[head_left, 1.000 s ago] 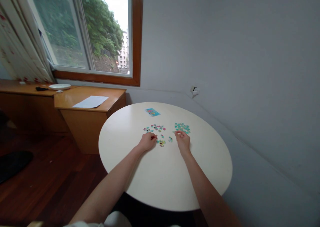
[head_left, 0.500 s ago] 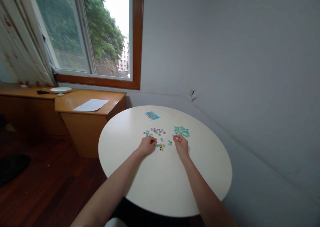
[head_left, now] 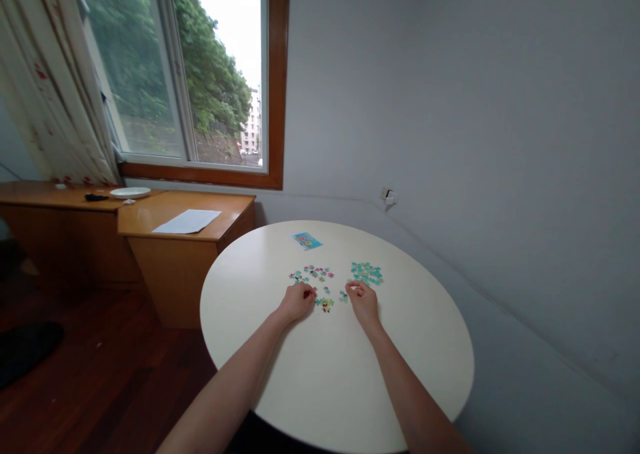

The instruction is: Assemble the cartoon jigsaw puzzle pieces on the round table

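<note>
On the round white table (head_left: 330, 381), my left hand (head_left: 299, 302) rests with its fingers pinched, close to the left side of a small joined cluster of puzzle pieces (head_left: 326, 304) with a yellow figure. What those fingers hold, if anything, is hidden. My right hand (head_left: 364, 302) is also pinched, its fingertips by a small teal puzzle piece group (head_left: 343, 297); anything between them is too small to make out. Just beyond the right hand lies a spread of teal pieces (head_left: 367, 273). Multicoloured pieces (head_left: 319, 272) lie scattered beyond the left hand.
A blue picture card (head_left: 307, 241) lies toward the table's far edge. Left of the table stands a wooden desk (head_left: 235, 214) with a white paper sheet (head_left: 187, 221) and a white plate (head_left: 130, 193). A wall with a socket (head_left: 387, 196) runs behind and to the right.
The whole scene sits slightly lower in view as the camera tilts up. Both hands keep nearly the same pinched pose and place beside the pieces.
</note>
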Tool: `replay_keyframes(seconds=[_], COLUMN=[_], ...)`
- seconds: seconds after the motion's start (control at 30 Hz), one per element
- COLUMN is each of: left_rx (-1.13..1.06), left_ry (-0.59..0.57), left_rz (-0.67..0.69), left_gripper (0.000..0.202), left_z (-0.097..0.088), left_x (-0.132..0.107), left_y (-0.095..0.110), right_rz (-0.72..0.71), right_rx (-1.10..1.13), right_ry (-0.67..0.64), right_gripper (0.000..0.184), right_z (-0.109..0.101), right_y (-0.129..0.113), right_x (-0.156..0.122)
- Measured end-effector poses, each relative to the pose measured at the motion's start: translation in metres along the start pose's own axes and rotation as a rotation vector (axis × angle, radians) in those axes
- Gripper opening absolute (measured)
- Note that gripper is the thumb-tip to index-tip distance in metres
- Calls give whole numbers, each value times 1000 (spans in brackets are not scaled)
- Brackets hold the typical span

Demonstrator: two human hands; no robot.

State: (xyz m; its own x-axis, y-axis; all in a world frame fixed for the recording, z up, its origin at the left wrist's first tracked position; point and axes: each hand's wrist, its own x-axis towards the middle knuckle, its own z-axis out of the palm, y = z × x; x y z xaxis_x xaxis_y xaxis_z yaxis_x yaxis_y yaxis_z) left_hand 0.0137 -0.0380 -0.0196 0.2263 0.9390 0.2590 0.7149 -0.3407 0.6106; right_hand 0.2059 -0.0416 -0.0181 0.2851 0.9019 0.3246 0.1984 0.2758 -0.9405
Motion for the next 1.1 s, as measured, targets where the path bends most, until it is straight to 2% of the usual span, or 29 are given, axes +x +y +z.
replay_keyframes(seconds=[1.1], left_rx=[-12], left_ry=[-22], left_rz=[-17], left_gripper=[24], left_z=[-3], left_x=[1], left_y=[2], right_rz=[-10], right_rx=[-68], right_ry=[-17], right_gripper=[25], right_z=[1], right_y=[-2], right_x=[1])
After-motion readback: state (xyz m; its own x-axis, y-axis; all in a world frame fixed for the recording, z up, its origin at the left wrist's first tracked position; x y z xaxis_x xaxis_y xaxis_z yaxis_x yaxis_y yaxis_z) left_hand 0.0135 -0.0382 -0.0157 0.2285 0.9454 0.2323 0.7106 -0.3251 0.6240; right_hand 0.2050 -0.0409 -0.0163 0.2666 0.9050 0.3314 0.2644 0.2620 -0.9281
